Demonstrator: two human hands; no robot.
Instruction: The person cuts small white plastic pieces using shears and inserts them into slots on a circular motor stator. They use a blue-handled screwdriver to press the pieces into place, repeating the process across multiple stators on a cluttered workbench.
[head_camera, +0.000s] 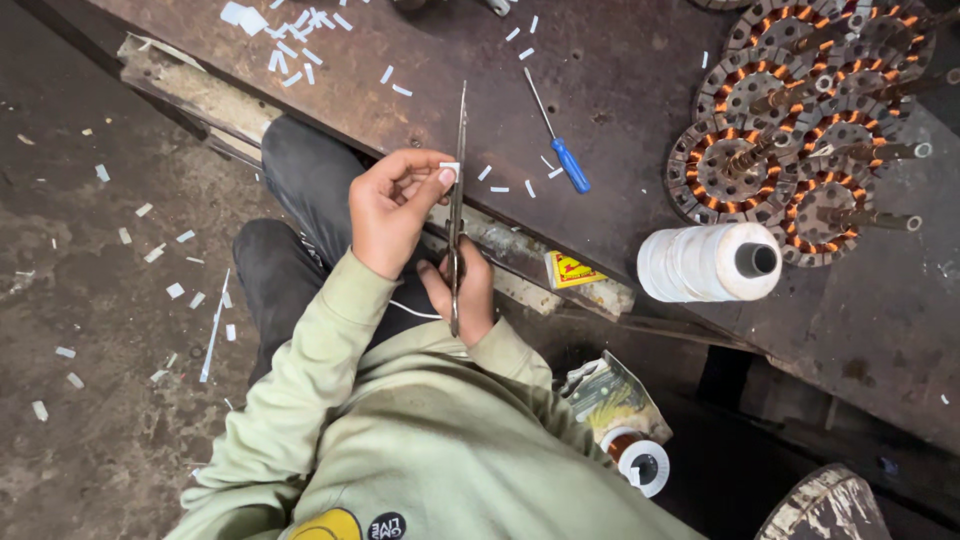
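Observation:
My left hand (393, 205) pinches a small white paper strip (450, 168) between thumb and fingers, right against the blades of long metal scissors (459, 170). My right hand (465, 290) grips the scissors' handles, the blades pointing away from me over the dark workbench (620, 80). Both hands hover above my knees at the bench's near edge.
Cut white strips (290, 40) lie scattered on the bench and on the floor at left. A blue-handled screwdriver (568, 160) lies near the scissors. A white thread spool (710, 262) and several copper-wound stators (800, 130) sit at right. A copper wire reel (640, 462) stands below.

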